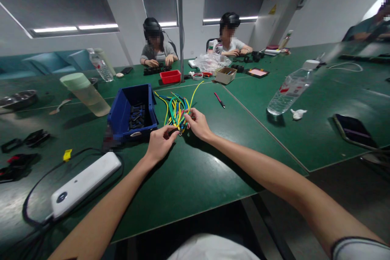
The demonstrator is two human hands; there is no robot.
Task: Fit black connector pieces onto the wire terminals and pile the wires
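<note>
A bundle of yellow, green and blue wires (176, 107) lies on the green table (189, 170) in front of me. My left hand (160, 143) pinches the near end of the bundle between thumb and fingers. My right hand (197, 124) grips the wires from the right side, fingers closed around several strands. Both hands meet at the bundle's near end, just right of a blue plastic bin (133, 110) that holds small dark parts.
A white power bank (83, 183) with black cable lies near left. A pale cup (85, 93), water bottles (289, 91) (100, 65), a red pen (219, 100), a phone (353, 131), a red tray (170, 76) and a cardboard box (226, 75) stand around. Two people sit opposite; another far right.
</note>
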